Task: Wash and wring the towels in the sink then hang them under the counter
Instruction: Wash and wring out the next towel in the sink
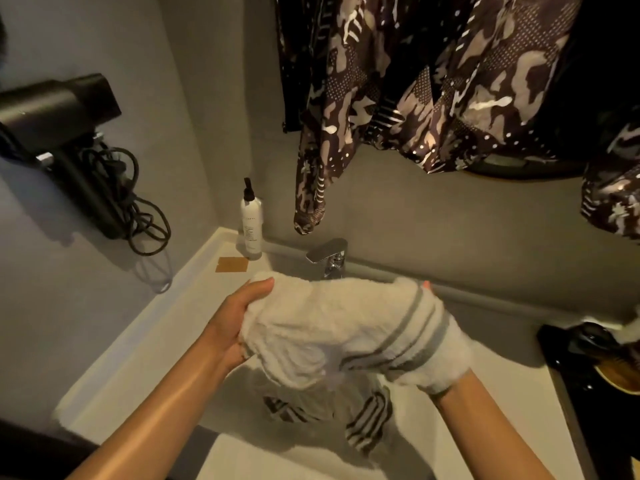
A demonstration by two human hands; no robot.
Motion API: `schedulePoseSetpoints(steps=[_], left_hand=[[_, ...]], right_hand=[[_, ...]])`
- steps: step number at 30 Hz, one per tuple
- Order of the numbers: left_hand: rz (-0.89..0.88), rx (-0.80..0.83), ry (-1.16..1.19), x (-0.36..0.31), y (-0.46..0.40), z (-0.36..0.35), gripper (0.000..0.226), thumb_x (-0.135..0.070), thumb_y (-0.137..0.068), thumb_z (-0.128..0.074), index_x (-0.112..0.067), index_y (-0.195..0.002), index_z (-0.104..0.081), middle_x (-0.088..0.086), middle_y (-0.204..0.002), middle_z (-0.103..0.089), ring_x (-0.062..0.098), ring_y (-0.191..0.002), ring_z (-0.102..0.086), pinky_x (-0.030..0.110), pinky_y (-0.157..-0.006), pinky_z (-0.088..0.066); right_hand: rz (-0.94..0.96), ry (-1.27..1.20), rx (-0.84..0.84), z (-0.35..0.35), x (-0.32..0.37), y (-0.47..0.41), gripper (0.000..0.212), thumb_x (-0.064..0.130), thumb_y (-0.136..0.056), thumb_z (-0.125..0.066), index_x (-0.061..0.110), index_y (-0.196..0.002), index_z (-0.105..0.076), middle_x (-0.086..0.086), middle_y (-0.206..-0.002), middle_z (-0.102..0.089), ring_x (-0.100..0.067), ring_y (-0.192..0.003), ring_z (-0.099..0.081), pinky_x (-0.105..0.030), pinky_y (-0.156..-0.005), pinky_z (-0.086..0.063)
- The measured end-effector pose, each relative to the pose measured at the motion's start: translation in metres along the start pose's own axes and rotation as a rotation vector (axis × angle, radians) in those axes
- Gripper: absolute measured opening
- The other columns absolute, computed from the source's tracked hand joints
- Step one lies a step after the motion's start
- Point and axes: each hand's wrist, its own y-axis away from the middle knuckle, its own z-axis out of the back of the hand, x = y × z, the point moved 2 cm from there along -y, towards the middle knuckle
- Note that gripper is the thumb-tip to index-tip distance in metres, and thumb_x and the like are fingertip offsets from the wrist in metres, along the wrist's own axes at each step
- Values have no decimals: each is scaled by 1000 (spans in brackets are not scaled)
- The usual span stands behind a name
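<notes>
Above the sink [242, 455], left hand [231, 323] and right hand [427, 285] clutch one white towel [343, 330], probably mid-wring; a striped towel [367, 420] inside awaits, nothing hung

The pale tabletop [145, 344] carries a white pump bottle [251, 226] at eleven o'clock, a tan card [231, 264] just beside it, and a dark tray [568, 355] at three o'clock.

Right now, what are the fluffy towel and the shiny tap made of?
The white towel looks like soft terry cloth, probably cotton: fuzzy looped pile, woven grey stripes. The faucet looks like polished chrome-plated metal: mirror-bright reflections on its flat spout.
</notes>
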Motion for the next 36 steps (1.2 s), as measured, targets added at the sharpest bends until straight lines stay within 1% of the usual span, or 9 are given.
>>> schedulePoseSetpoints(steps=[4, 7, 11, 14, 18, 21, 24, 31, 36], left_hand=[[-48, 3, 49, -18, 0, 11, 40, -19, -89, -60, -11, -128, -59, 15, -101, -76, 31, -89, -75, 40, -73, -62], [-111, 45, 190, -31, 1, -5, 60, -36, -87, -63, -6, -138, -57, 16, -121, -67, 35, -110, -66, 48, -100, -50], [-7, 105, 179, -12, -7, -40, 62, -59, -98, -42, -10, -101, -79, 13, -99, -77, 29, -95, -74, 41, -92, -52], [104, -89, 68, 30, -19, -22, 85, -73, -91, -39, -1, -129, -64, 23, -111, -73, 38, -107, -69, 46, -99, -48], [448, -201, 20, 110, -4, 8, 100, -87, -78, -40, -4, -126, -68, 27, -122, -68, 45, -117, -62, 53, -107, -43], [534, -123, -9, 134, 4, 8, 92, -84, -80, -48, -8, -128, -68, 21, -130, -66, 41, -122, -61, 54, -113, -38], [478, -90, -8, 126, 5, 4, 78, -72, -84, -58, -11, -132, -65, 17, -131, -66, 35, -122, -62, 48, -109, -45], [124, 10, 46, 68, 6, -20, 77, -71, -83, -47, -8, -120, -73, 19, -120, -72, 36, -113, -68, 48, -104, -46], [-29, -59, -310, 51, -3, -13, 28, -8, -88, -70, 2, -114, -69, 19, -104, -76, 35, -102, -70, 35, -85, -57]], right_hand=[[-157, 87, 140, 14, -31, 5, 52, 29, -95, -39, -4, -127, -65, -28, -127, -65, -42, -118, -63, -52, -102, -45], [-200, -88, 161, 15, -65, 12, 87, 72, -93, -40, 9, -153, -37, -20, -155, -41, -37, -143, -40, -53, -120, -20], [-211, -62, -35, -21, -120, 1, 47, 50, -98, -52, 15, -118, -76, -18, -123, -69, -32, -107, -70, -45, -104, -46], [-268, -18, -51, -36, -125, -2, 58, 51, -89, -61, 9, -128, -68, -22, -133, -62, -39, -127, -56, -50, -117, -33], [-223, -75, -24, -24, -125, -4, 21, 35, -81, -56, 19, -67, -55, -8, -72, -50, -24, -70, -52, -35, -74, -40], [-195, -44, -9, -16, -122, -3, 30, 36, -83, -48, 18, -62, -57, -8, -72, -52, -24, -68, -56, -34, -73, -40], [-158, 45, 34, -17, -110, -1, 58, 38, -98, -29, 17, -72, -77, -8, -81, -72, -22, -78, -72, -38, -80, -47], [-103, 402, 41, -22, -90, -14, 50, 46, -103, -35, 15, -101, -74, -7, -98, -78, -22, -96, -73, -36, -89, -52], [-73, 645, -145, -3, -65, -18, 44, 43, -90, -45, 22, -52, -54, 2, -49, -55, -18, -49, -48, -26, -55, -38]])
